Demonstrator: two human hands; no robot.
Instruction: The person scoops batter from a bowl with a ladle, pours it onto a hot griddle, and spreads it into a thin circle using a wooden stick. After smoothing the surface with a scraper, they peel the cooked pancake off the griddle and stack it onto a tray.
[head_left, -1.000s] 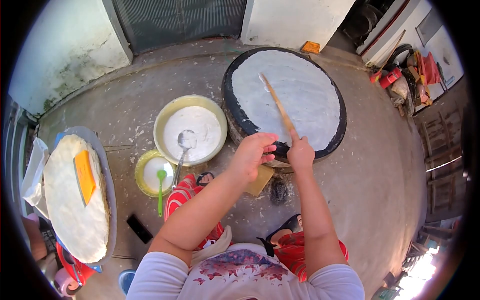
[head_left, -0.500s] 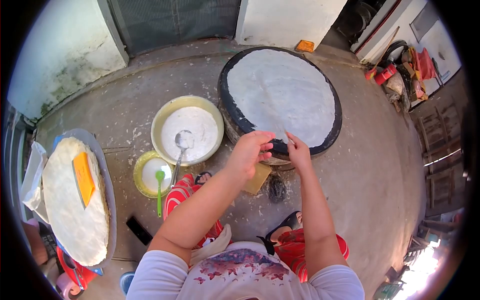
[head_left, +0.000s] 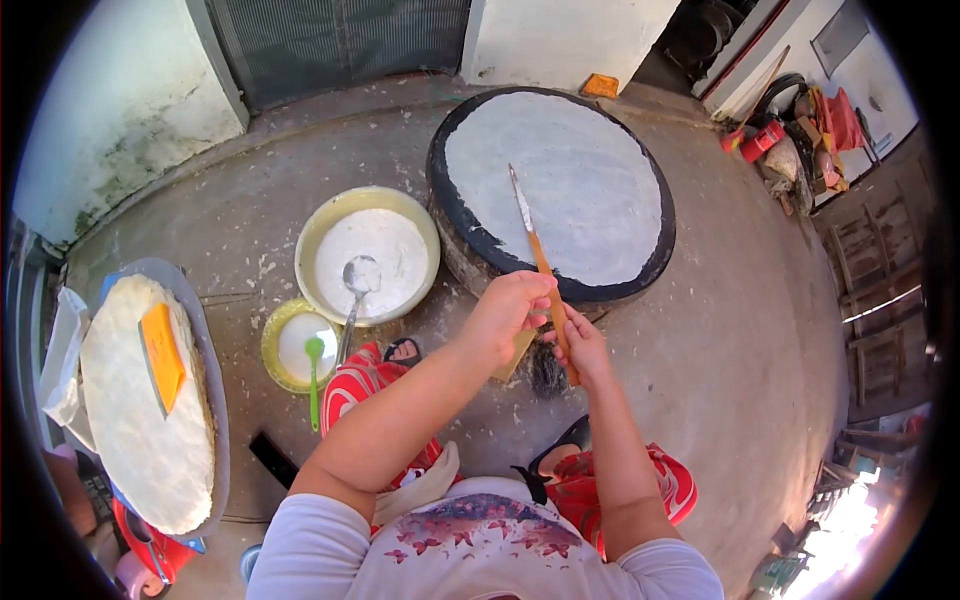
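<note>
A long wooden stick with a white-smeared, pointed far end slants over the front of the round black griddle. A thin pale batter sheet covers most of the griddle. My right hand is closed round the stick's lower part. Just up and left of it, my left hand has its fingers bent against the stick's middle. Left of the griddle, a large bowl holds white batter and a metal ladle. A smaller yellow bowl holds white liquid and a green spoon.
At the far left, a stack of pale flat sheets lies on a tray, with an orange scraper on top. A black phone lies on the floor. A dark wiry bundle is below my hands.
The stick, earlier a faint blur, now shows clearly, pointing up over the griddle. My right hand has moved down and slightly left. The whole view has shifted a little.
</note>
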